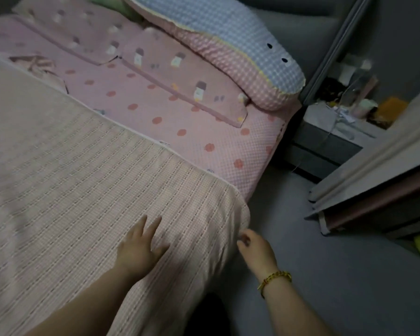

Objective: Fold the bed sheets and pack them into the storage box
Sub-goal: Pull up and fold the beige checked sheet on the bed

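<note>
The left hand (pixel 141 246) lies flat, fingers spread, pressing on the beige striped sheet (pixel 83 178) near the bed's (pixel 204 132) right edge. The right hand (pixel 255 248), with a gold bracelet (pixel 274 278) on its wrist, curls its fingers at the sheet's corner where it hangs over that edge; whether it grips the cloth cannot be told. The sheet lies spread across the bed, short of the pillow (pixel 228 44). The folding seems to be only starting. Next, the corner likely needs a firm pinch and a lift across. No storage box is clearly visible.

no legible text, labels or signs
</note>
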A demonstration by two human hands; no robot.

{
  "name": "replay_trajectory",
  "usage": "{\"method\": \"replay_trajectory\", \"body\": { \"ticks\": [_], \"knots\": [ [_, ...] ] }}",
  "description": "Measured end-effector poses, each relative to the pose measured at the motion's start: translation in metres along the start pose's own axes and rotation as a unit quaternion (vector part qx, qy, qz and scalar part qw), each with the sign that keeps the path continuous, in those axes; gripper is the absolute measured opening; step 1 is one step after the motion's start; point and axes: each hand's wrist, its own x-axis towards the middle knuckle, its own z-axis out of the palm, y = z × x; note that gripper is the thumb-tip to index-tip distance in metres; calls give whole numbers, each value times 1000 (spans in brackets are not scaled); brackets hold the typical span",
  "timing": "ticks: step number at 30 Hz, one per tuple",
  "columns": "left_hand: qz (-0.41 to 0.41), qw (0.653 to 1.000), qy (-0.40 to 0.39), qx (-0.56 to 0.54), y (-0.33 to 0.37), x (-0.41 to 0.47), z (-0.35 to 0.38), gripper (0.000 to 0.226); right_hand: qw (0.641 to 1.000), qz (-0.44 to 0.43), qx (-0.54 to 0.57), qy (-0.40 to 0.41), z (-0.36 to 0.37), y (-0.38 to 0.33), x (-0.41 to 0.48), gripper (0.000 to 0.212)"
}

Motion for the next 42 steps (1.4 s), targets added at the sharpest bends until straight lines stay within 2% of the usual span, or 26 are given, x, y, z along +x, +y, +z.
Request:
{"method": "replay_trajectory", "body": {
  "ticks": [6,12,14,16,18,20,22,24,26,28,30,31,32,35,38,42],
  "knots": [
    [-69,987,-117,89,19,118,18,80,998,-28,-19,-47,8,-8,145,41],
    [-117,957,-202,174,25,167,50,87,994,27,50,-98,12,1,232,50],
    [-130,951,-218,178,24,171,52,88,991,40,44,-116,11,4,242,46],
    [-135,948,-226,179,25,174,51,88,993,25,19,-113,7,5,244,26],
    [-139,947,-229,179,27,176,50,88,996,-21,6,-91,5,6,242,12],
    [-139,947,-224,182,28,176,50,88,995,-78,-31,-56,8,5,233,12],
    [-137,950,-214,183,29,174,47,88,981,-167,-82,55,12,4,220,11],
    [-137,954,-205,172,31,172,45,87,947,-260,-110,152,20,7,207,17],
    [-143,964,-179,137,36,167,43,84,928,-304,-140,166,26,7,194,26],
    [-161,979,-109,57,45,161,42,73,916,-320,-172,168,30,7,177,29],
    [-181,975,-5,-129,60,159,38,58,899,-337,-200,195,39,8,162,50],
    [-191,952,25,-239,73,158,33,47,897,-339,-203,199,42,6,154,61],
    [-195,922,31,-333,88,157,28,36,894,-344,-198,209,45,6,147,60],
    [-218,853,21,-474,121,166,22,27,897,-348,-175,210,52,7,137,29],
    [-289,797,27,-530,128,178,28,22,919,-317,-162,167,48,16,135,27],
    [-324,770,19,-550,114,168,37,24,931,-271,-232,76,33,37,137,41]
  ]
}}
